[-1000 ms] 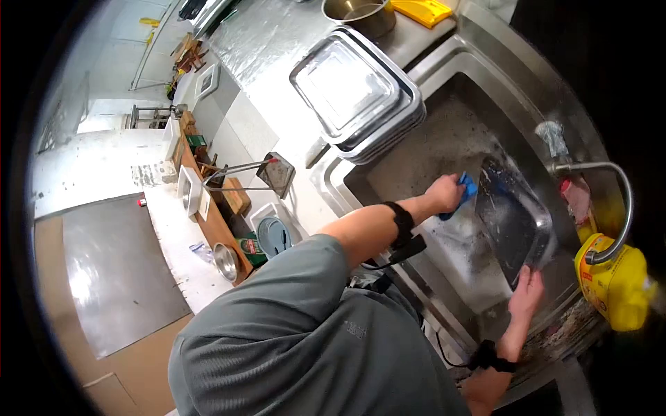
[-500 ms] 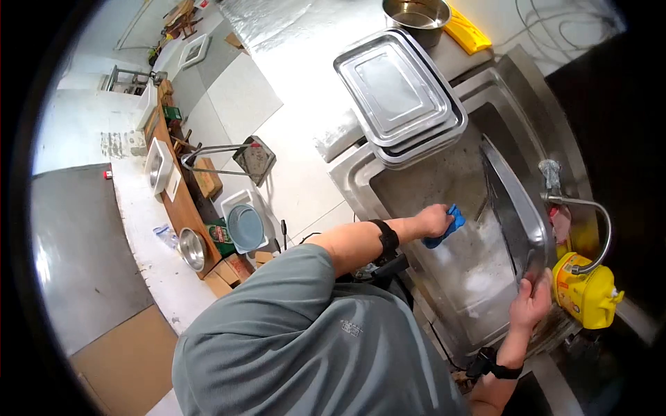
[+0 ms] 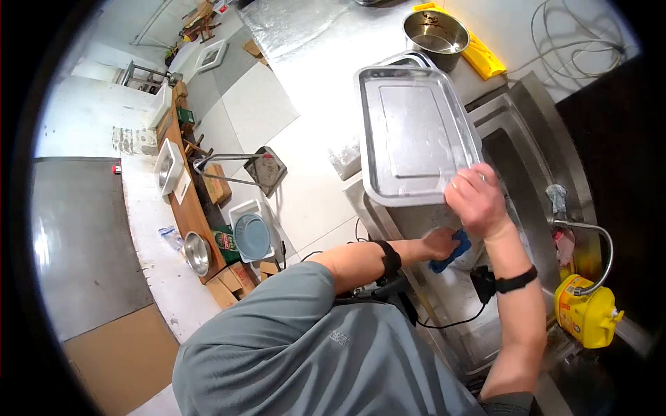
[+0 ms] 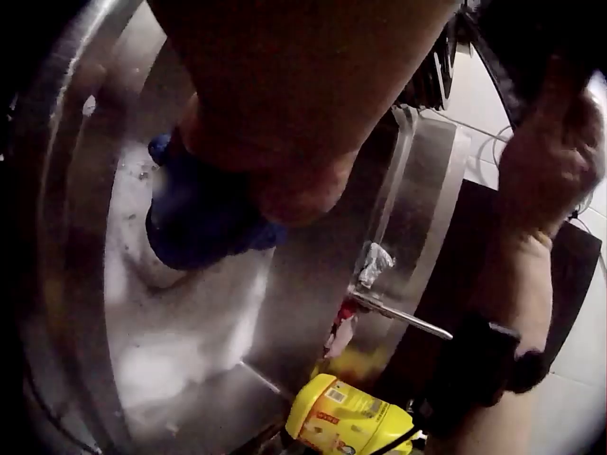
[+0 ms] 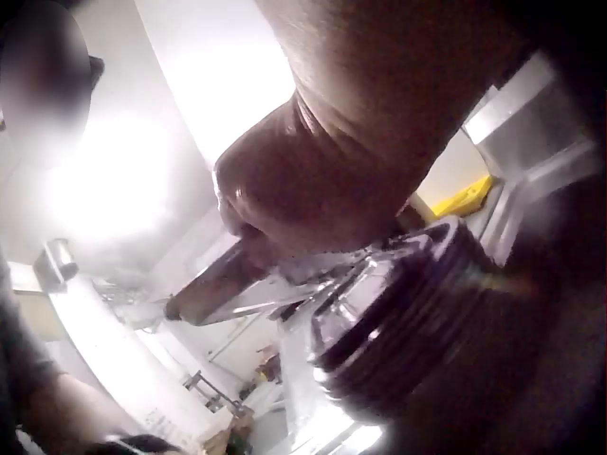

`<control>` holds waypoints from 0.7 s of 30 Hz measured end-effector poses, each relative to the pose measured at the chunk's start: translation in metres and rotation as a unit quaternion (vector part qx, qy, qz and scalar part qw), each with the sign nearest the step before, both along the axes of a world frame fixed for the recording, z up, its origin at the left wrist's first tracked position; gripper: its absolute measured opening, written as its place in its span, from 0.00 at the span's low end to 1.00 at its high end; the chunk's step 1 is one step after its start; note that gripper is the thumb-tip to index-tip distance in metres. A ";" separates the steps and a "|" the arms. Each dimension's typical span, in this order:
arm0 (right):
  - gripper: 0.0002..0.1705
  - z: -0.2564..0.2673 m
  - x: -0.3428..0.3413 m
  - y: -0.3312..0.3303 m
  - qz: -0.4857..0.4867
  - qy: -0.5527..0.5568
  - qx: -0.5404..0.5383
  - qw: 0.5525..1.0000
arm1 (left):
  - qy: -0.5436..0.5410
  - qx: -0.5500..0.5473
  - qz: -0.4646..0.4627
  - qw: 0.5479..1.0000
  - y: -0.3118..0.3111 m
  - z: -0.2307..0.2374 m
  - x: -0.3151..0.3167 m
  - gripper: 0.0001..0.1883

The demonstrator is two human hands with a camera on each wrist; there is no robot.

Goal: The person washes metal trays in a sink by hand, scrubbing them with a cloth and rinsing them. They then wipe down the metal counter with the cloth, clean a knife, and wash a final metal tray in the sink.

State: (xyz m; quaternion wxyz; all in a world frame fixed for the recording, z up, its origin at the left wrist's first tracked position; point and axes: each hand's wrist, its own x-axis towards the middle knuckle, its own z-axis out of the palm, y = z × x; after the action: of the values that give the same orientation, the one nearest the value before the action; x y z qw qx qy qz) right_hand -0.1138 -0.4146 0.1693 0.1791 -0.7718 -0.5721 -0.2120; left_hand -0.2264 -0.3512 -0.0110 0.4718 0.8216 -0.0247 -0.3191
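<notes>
Blue cloth (image 3: pixel 456 254) is bunched in the left hand (image 3: pixel 437 244), its fingers curled round it, low over the steel sink (image 3: pixel 479 331). The right hand (image 3: pixel 479 200) grips a shallow metal tray (image 3: pixel 415 128) by one corner, thumb and fingers closed on the rim. That tray lies over a stack of similar trays (image 5: pixel 403 332) at the sink's edge; whether it touches them I cannot tell. Beyond the stack, on the tabletop (image 3: pixel 468 80), stands a metal pot (image 3: pixel 436 40) with dark residue inside, and just beside it lies a yellow object (image 3: pixel 483 61). On the sink's far side a curved faucet (image 3: pixel 588 227) reaches toward a yellow jug (image 3: pixel 586 315). Each wrist wears a black strap (image 3: pixel 517 280).
</notes>
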 end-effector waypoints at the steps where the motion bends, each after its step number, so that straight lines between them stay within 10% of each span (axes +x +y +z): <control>1: 0.06 -0.010 0.009 0.004 0.000 0.000 0.003 1.000 | 0.056 0.005 0.024 0.998 0.003 0.011 0.002 0.19; 7: 0.10 -0.063 0.043 -0.007 -0.090 0.034 -0.022 0.995 | 0.070 -0.009 0.029 0.997 0.016 0.012 0.005 0.22; 13: 0.38 -0.081 0.041 -0.012 -0.236 0.199 0.113 0.944 | 0.083 -0.007 0.046 0.995 0.026 0.012 0.004 0.22; 16: 0.33 -0.091 0.055 0.008 -0.330 0.578 0.332 0.668 | 0.096 -0.019 0.048 0.994 0.030 0.020 0.004 0.21; 19: 0.32 -0.102 0.062 0.005 -0.239 0.696 0.376 0.564 | 0.083 -0.020 0.051 0.995 0.032 0.016 0.001 0.20; 21: 0.32 -0.106 0.055 0.006 -0.256 0.686 0.373 0.570 | 0.073 -0.031 0.053 0.995 0.034 0.010 -0.002 0.20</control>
State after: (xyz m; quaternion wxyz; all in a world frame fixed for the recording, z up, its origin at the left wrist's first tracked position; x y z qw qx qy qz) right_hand -0.0583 -0.4090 0.0630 0.7283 -0.6648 0.0735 0.1490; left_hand -0.2288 -0.3175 -0.0006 0.5134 0.7816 0.0434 -0.3515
